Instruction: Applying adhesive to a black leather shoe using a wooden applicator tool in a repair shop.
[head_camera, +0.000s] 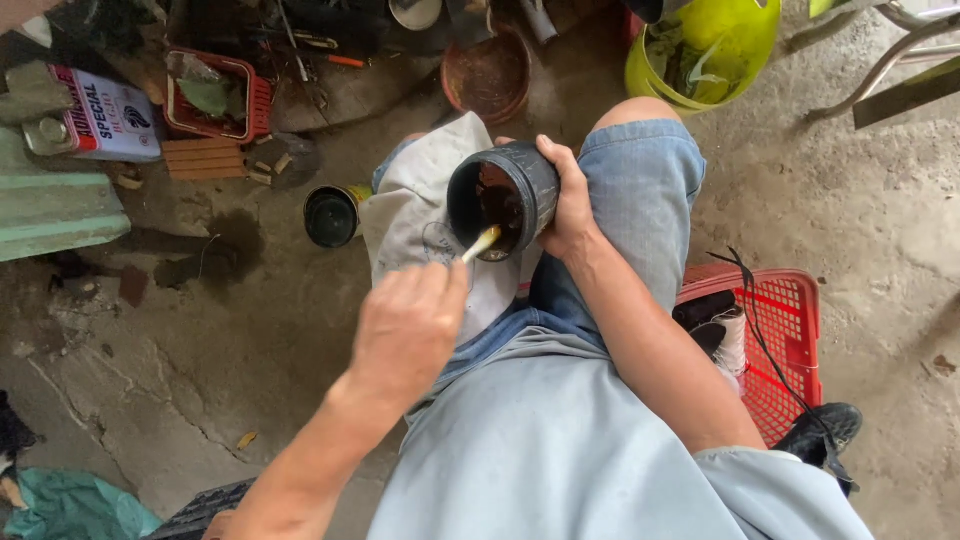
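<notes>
The right hand (572, 200) is clamped around the side of a black tub (505, 198), thumb over its rim, holding it tilted above the lap with the mouth turned toward the left hand; dark brown paste coats the inside. The left hand (408, 330) is closed on a pale stick (481, 243), fingers curled together around its hidden lower end; the stick's tip reaches into the tub's mouth and touches the lower inner wall. Under the tub a grey-white cloth (410, 215) lies draped over the left knee; the right knee, in denim shorts (640, 190), sits just beside the right hand.

On the concrete floor (200, 340), a small black can (331, 215) stands just beside the cloth's left edge; a dark stain spreads beside it. Toward the floor's far edge sit a brown bowl (487, 75), a red tray (215, 95) with leaves in it, and a white canister (100, 115) lying on its side at the far left. A yellow-green bucket (730, 50) stands at the far right; a red basket (785, 340) rests against the right forearm, with a black cord trailing over its rim.
</notes>
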